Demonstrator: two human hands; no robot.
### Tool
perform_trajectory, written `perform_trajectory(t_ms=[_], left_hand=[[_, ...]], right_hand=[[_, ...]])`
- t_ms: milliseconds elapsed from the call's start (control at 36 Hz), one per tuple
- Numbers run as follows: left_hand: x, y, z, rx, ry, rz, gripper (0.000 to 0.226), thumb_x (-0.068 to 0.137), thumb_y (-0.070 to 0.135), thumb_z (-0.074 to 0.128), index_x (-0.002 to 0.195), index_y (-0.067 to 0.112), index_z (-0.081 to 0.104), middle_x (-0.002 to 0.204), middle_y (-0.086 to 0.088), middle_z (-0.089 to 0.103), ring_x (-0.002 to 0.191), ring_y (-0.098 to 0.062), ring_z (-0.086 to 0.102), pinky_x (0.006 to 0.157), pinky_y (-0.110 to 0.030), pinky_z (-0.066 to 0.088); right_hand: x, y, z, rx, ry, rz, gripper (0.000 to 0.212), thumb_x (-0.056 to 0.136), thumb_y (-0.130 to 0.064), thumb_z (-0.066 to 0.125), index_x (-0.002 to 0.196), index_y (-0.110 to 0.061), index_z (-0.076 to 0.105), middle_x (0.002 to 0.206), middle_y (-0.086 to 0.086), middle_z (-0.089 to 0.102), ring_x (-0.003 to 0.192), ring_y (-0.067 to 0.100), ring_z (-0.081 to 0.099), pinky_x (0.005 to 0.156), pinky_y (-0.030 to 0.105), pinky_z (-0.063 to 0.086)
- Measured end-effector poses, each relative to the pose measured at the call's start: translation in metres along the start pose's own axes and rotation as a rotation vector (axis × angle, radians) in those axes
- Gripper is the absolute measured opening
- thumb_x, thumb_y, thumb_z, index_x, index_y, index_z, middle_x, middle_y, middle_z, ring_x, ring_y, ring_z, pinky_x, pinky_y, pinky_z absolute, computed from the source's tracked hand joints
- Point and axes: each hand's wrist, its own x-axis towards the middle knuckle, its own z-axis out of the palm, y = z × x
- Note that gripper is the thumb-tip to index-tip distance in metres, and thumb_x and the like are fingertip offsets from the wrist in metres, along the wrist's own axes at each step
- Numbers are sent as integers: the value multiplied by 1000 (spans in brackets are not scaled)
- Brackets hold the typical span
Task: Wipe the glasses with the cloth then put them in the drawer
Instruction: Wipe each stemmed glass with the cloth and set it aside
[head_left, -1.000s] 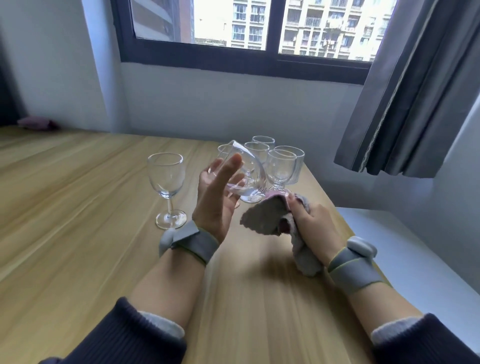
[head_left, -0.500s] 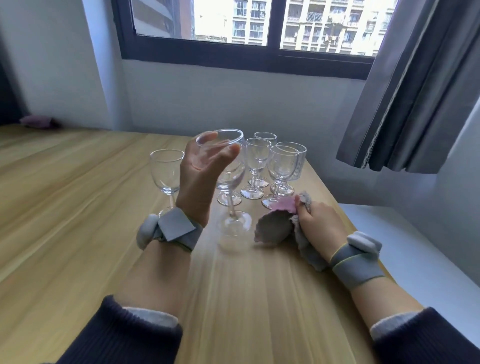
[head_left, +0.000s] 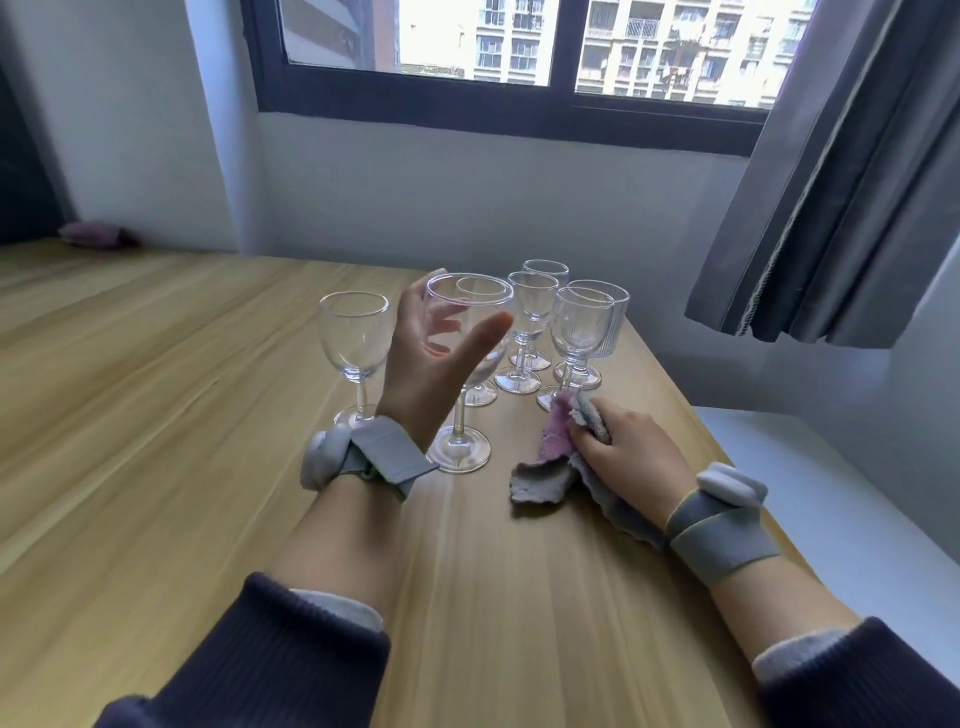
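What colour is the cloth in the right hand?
The cloth is grey with a pink side, gripped by the right hand; head view.

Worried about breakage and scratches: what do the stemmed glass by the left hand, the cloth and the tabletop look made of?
Stemmed glass: clear, glossy, probably real glass; the left hand shows through its bowl. Cloth: soft, nubby fabric, pink and grey, possibly microfibre; it crumples under the right hand. Tabletop: light wood grain, smooth sheen, likely laminate or veneer.

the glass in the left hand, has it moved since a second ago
Yes. The glass was tilted in the air in front of the cluster of glasses; now it stands upright, foot on the table, nearer the person, the left hand loosening around its bowl.
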Motion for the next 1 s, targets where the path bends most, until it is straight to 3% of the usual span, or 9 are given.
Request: perform_trajectory(t_ms=[83,139,222,333,444,528,611,806,1000], left_hand=[[-4,-10,-1,92,-36,1,96,51,62,76,131,28,36,117,13,57,104,-2,55,82,-13,45],[-5,-23,-5,158,-87,-30,92,53,47,88,129,32,37,114,12,57,102,-5,56,85,-19,45],[-6,-40,-12,396,-187,-95,86,61,29,89,134,29,43,114,7,59,104,-13,57,89,-26,45],[-9,-49,-11,717,-237,-153,62,72,35,78,127,22,52,104,3,54,112,-23,52,97,-35,41],[-7,-54,-13,886,-238,-139,48,80,48,65,121,24,59,122,1,58,122,-22,42,100,-33,32],[-7,-58,-15,911,-195,-155,34,84,49,57,106,24,65,118,3,60,120,-20,42,95,-31,29],[-5,-61,-15,923,-195,-156,23,92,39,52,105,26,66,119,1,60,121,-21,43,98,-33,29],[4,-69,-25,860,-133,-198,30,92,38,58,114,20,65,119,-5,62,118,-26,49,97,-32,35],[16,-74,-35,801,-21,-261,31,92,23,57,120,9,60,119,-13,63,115,-32,54,95,-36,40]], right_hand=[[0,1,2,-34,-27,4,20,94,-33,49,87,-16,54,93,12,65,87,33,57,69,37,40],[0,0,3,-49,-29,4,22,94,-35,49,97,-15,58,97,11,66,89,33,58,70,37,42],[0,0,3,-51,-27,11,24,94,-36,48,101,-17,60,99,10,67,91,33,58,72,38,44],[1,0,5,-66,-24,25,25,94,-38,48,98,-15,59,100,12,66,91,33,58,69,36,42],[0,-5,9,-108,-16,28,28,95,-40,46,93,-15,58,101,11,65,94,32,57,65,32,32],[0,-11,14,-102,-9,8,29,95,-41,45,93,-15,58,101,10,66,95,32,58,65,32,33],[1,-17,17,-115,-9,-24,28,95,-42,44,95,-17,59,102,8,66,97,31,58,65,32,33],[0,-24,19,-93,-13,-48,24,94,-42,44,93,-22,57,102,4,66,97,30,58,65,30,31],[2,-22,21,-93,1,-62,26,94,-42,45,95,-20,58,102,5,66,95,31,58,65,31,32]])
